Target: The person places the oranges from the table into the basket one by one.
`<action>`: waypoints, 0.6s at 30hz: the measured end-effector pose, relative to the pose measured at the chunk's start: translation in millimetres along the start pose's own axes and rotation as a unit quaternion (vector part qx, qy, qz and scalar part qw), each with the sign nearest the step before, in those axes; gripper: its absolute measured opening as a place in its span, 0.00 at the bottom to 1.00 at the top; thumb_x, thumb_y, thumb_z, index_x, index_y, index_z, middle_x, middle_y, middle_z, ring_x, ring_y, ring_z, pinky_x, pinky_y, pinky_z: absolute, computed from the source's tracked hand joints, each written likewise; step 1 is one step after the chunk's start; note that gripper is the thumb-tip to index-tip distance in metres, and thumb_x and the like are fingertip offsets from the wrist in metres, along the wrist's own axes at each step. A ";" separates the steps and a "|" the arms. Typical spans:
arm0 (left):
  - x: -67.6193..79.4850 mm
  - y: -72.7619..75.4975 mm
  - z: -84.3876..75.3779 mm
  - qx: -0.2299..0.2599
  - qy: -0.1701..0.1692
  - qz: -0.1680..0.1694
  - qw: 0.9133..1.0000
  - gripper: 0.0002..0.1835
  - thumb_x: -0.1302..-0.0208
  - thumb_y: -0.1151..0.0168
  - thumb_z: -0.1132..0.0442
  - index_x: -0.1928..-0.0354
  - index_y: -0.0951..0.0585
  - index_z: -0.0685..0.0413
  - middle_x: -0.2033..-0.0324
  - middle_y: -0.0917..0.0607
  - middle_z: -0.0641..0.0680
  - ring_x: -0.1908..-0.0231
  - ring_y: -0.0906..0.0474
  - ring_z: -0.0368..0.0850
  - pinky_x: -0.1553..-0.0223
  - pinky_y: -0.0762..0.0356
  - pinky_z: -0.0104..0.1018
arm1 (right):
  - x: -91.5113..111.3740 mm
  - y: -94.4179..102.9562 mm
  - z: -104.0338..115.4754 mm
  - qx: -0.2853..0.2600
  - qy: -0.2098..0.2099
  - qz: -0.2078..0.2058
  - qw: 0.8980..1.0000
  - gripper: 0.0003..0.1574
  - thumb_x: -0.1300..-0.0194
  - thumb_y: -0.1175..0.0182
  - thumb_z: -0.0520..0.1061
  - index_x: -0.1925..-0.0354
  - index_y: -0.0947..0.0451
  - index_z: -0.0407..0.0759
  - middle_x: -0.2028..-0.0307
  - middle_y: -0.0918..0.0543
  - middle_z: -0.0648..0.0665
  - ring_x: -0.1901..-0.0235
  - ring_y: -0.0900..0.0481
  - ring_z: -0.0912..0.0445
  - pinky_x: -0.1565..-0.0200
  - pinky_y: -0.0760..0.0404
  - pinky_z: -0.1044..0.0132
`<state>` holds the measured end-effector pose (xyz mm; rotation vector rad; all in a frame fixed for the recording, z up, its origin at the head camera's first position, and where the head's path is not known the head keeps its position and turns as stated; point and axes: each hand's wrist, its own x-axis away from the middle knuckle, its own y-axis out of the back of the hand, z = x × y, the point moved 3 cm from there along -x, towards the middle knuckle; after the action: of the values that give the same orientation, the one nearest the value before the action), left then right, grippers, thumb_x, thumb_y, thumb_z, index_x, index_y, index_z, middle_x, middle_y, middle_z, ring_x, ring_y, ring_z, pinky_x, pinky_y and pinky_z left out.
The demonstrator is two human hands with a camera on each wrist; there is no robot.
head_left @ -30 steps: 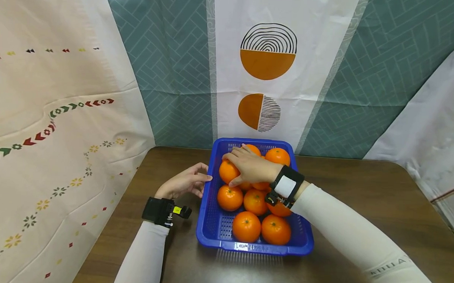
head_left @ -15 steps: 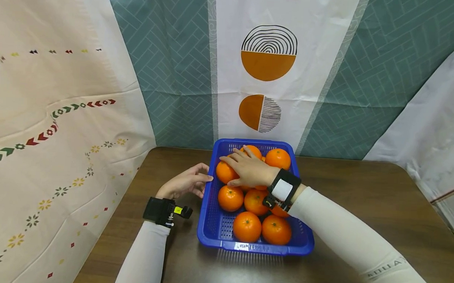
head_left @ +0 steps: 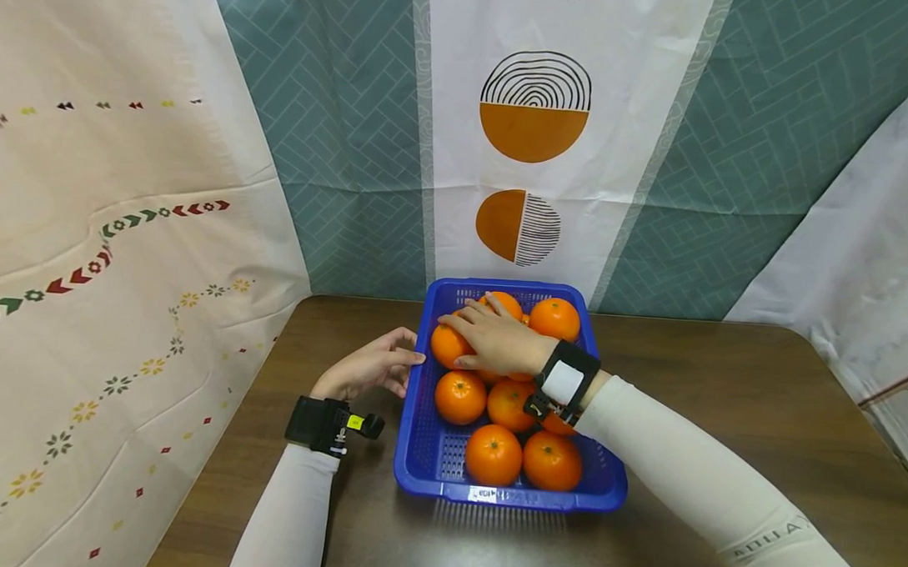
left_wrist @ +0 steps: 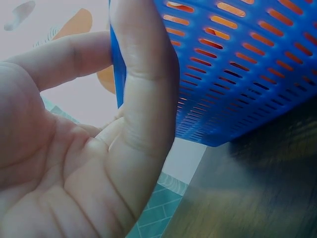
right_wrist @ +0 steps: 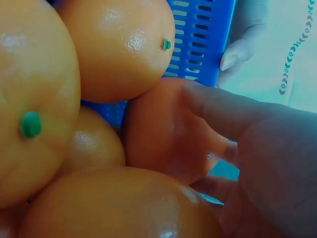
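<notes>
A blue plastic basket (head_left: pixel 552 499) with slotted walls holds several shiny oranges, each with a small green stem nub. On its left side my left hand (head_left: pixel 368 366) pinches the rim; in the left wrist view the thumb and fingers meet the basket wall (left_wrist: pixel 233 64) from either side. My right hand (head_left: pixel 510 340) reaches over the far half of the basket. Its thumb and fingers hold an orange (head_left: pixel 448 346) near the left wall, and the palm hides part of the oranges below. In the right wrist view the thumb lies along this orange (right_wrist: pixel 163 134).
Other oranges crowd round the right hand, among them a far right orange (head_left: pixel 554 319) and a near orange (head_left: pixel 493 455). The basket stands on a brown wooden table (head_left: pixel 705 392). Behind rises a green and white patterned cloth (head_left: pixel 369 147).
My right hand has shifted slightly left with the orange, closer to the basket's left wall, then stayed almost still. The left hand keeps its place on the rim.
</notes>
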<state>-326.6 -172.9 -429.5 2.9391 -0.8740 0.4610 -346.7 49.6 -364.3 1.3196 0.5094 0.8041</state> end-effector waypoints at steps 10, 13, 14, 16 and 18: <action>0.7 2.9 4.6 -0.006 0.001 0.002 1.000 0.19 0.22 0.44 0.62 0.38 0.37 0.59 0.65 0.15 0.58 0.72 0.14 0.47 0.66 0.11 0.39 | -0.8 -2.8 2.0 0.005 0.001 -0.003 1.000 0.42 0.24 0.38 0.57 0.22 0.39 0.44 0.28 0.30 0.37 0.24 0.40 0.38 0.22 0.57 0.36; 0.7 2.7 5.4 -0.008 0.001 0.004 1.000 0.19 0.22 0.44 0.61 0.38 0.37 0.59 0.64 0.14 0.58 0.72 0.14 0.47 0.65 0.11 0.39 | 0.2 -2.7 1.9 -0.003 0.001 0.003 1.000 0.43 0.24 0.39 0.57 0.21 0.40 0.44 0.27 0.31 0.37 0.24 0.40 0.39 0.22 0.58 0.36; 0.5 2.4 5.4 -0.007 0.001 0.005 1.000 0.19 0.22 0.44 0.61 0.38 0.37 0.59 0.64 0.14 0.58 0.72 0.14 0.47 0.65 0.11 0.39 | 0.6 -2.1 1.5 -0.007 0.001 0.004 1.000 0.42 0.24 0.39 0.58 0.21 0.40 0.45 0.27 0.31 0.37 0.24 0.39 0.40 0.22 0.58 0.36; -0.3 2.1 4.8 -0.005 -0.001 0.008 1.000 0.18 0.22 0.44 0.62 0.39 0.36 0.58 0.65 0.14 0.57 0.72 0.14 0.47 0.65 0.11 0.39 | 1.6 0.8 -0.2 -0.019 0.000 0.002 1.000 0.42 0.24 0.40 0.58 0.21 0.40 0.46 0.28 0.30 0.38 0.25 0.37 0.41 0.22 0.59 0.37; -1.3 3.0 3.6 -0.004 -0.003 0.008 1.000 0.17 0.22 0.44 0.62 0.39 0.36 0.58 0.65 0.14 0.57 0.72 0.14 0.47 0.66 0.11 0.39 | 2.8 5.5 -2.4 -0.032 0.000 -0.006 0.999 0.42 0.24 0.40 0.59 0.21 0.40 0.47 0.29 0.29 0.39 0.26 0.36 0.42 0.21 0.58 0.39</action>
<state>-328.2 -175.2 -433.4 2.9305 -0.8974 0.4476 -347.9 53.5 -359.1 1.2563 0.4863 0.8041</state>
